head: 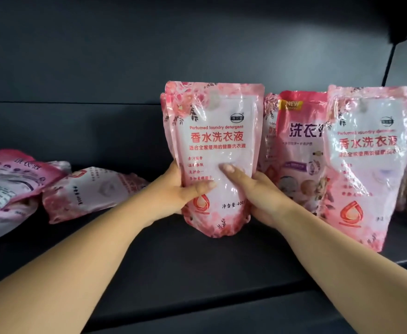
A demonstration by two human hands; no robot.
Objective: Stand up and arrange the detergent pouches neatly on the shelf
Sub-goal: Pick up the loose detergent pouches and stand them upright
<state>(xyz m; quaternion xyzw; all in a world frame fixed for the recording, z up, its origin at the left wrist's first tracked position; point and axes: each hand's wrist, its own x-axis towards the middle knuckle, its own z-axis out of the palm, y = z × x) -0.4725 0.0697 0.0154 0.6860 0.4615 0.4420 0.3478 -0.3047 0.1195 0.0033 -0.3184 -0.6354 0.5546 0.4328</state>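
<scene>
While upright mid-shelf (149,249) near the front edge, pink pouch (213,153) gripped low from both sides: left hand (176,189) thumb across the front, right hand (257,191) thumb pressing the face. More standing pouches (366,165) toward the right end, two toppled pouches (89,191) at the left end.

Single head view, close, facing forward onto dark shelf (197,256)
</scene>
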